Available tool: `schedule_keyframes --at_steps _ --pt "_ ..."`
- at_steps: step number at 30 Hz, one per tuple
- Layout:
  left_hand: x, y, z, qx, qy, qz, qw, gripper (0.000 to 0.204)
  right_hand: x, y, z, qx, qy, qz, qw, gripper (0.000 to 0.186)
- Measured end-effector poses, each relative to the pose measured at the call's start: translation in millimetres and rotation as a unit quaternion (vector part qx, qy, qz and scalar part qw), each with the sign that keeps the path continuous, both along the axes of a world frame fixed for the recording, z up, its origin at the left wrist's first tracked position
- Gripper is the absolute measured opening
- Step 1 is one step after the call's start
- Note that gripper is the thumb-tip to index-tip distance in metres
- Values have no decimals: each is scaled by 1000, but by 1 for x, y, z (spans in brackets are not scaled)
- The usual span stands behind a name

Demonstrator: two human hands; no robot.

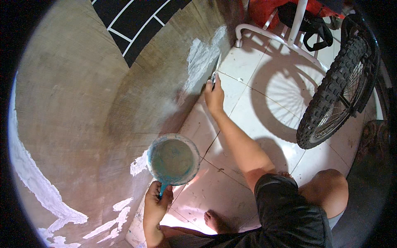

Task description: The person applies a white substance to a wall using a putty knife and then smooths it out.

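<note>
My left hand (159, 197) grips the handle of a blue round dipper (173, 159) with greyish residue inside, held beside the wall at lower centre. My right hand (214, 93) reaches forward, closed on a small putty knife (213, 77) at the foot of the bare, brownish-grey wall (82, 115). Just above that hand is a rough white patch of filler (200, 56) on the wall. More white patches (53, 206) mark the lower left of the wall.
A bicycle wheel (333, 91) stands on the white tiled floor (235, 186) to the right. Behind it are a white metal frame (269, 35), a red item (264, 12) and a black strap (314, 35). Black tiles (128, 20) cover part of the wall at top left.
</note>
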State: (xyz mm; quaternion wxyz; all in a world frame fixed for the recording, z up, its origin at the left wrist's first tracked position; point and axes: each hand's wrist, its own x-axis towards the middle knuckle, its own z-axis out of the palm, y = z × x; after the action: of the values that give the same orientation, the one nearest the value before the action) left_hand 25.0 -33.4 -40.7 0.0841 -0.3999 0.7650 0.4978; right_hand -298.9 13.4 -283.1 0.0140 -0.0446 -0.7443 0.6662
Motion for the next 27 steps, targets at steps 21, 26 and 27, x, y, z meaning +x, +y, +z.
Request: schedule_keyframes --at_steps 21,26,27 --pt "49 -6 43 18 109 72 991 17 204 -76 3 -86 15 143 986 59" --pt "66 -7 51 40 133 98 985 22 156 -90 -4 -59 69 1 996 55" --pt "68 -7 52 49 135 107 984 22 152 -90 -8 -77 5 21 997 54"
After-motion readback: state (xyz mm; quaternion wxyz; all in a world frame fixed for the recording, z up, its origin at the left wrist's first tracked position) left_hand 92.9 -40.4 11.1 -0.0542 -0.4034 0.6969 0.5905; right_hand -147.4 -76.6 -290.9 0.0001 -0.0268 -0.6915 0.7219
